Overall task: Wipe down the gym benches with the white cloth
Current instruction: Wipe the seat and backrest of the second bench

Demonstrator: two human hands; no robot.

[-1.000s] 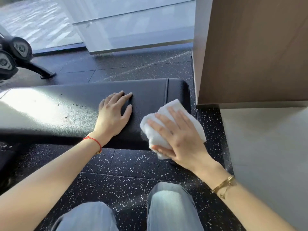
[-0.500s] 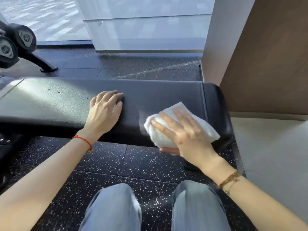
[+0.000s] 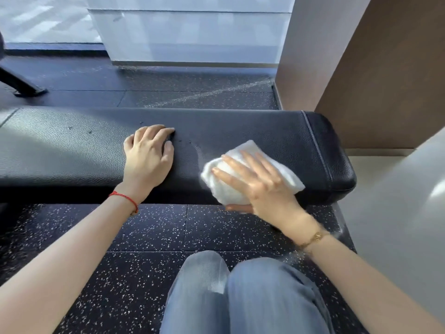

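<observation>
Since 0.5 s ago the right hand (image 3: 258, 183) with the white cloth (image 3: 243, 175) has slid a little toward the bench's right end, and the left hand (image 3: 149, 156) now has its fingertips bent down instead of flat. From left to right: black padded bench (image 3: 72, 150) lies across the view, w/ sun glare on its left part. Left hand rests on the pad, holding nothing, red string on the wrist. Next, the cloth lies bunched on the pad's near edge, approx. between left hand and the seam. Right hand presses it w/ spread fingers on top and thumb under, so it holds the cloth. Gold bracelet (image 3: 313, 238) on that wrist. Speckled floor (image 3: 144, 227) below, jeans knees (image 3: 240, 285) in front.
</observation>
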